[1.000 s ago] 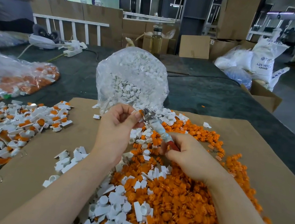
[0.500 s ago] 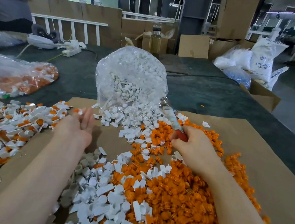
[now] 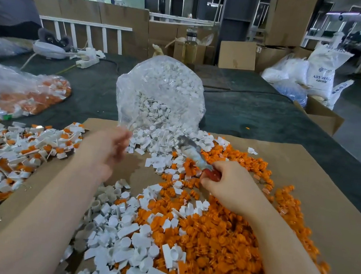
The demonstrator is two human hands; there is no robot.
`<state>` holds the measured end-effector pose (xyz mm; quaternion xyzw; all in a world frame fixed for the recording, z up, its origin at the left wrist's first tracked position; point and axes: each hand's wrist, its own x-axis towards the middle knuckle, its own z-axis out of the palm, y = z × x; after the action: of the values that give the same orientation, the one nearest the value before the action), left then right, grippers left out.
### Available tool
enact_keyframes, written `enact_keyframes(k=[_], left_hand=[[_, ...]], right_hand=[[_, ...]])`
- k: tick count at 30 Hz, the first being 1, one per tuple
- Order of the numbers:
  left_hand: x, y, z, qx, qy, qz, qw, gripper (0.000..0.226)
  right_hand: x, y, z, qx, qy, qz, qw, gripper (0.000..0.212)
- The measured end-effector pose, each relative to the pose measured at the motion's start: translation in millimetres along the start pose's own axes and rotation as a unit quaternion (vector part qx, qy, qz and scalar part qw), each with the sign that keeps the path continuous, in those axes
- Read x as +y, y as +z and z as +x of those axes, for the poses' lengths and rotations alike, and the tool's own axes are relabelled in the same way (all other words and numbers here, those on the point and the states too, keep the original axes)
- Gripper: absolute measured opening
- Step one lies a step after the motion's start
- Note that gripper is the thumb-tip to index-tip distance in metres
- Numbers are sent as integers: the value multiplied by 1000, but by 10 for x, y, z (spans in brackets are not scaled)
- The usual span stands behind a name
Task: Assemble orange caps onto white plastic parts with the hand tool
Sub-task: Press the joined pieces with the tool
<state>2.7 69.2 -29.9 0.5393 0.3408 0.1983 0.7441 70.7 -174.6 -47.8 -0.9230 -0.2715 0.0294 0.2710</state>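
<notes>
Right hand (image 3: 234, 186) grips the red-handled, metal-tipped hand tool (image 3: 192, 153) over ridged orange caps (image 3: 218, 244); blurred left hand (image 3: 107, 150), grip unclear.

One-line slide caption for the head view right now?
Right hand grips the hand tool over mixed orange caps and white parts; blurred left hand hovers nearby.

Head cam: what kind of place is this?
Likely a small factory or warehouse assembly bench: loose orange caps and white plastic parts heaped on a cardboard sheet, stacked cardboard boxes behind, and an ABS resin sack.
</notes>
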Motion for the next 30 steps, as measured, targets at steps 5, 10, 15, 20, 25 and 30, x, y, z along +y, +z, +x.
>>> enact_keyframes(k=[5,10,15,20,25,30], left_hand=[[-273,91,-43,-107,206,427,874,13],[-357,112,-10,-123,282,583,752,31],[-386,140,-43,-131,318,596,725,34],[-377,186,-112,-135,328,572,740,13],[-400,212,-102,-137,327,574,738,18],[-435,214,-93,-155,372,548,733,7]], right_hand=[[-32,92,-5,-28,-13,-81,996,24],[-65,116,-11,-35,-29,-133,990,24],[-84,115,-19,-32,-21,-119,992,26],[-89,83,-1,2,12,-50,999,26],[-88,44,-18,58,21,69,996,21],[-109,33,-33,77,14,141,987,9]])
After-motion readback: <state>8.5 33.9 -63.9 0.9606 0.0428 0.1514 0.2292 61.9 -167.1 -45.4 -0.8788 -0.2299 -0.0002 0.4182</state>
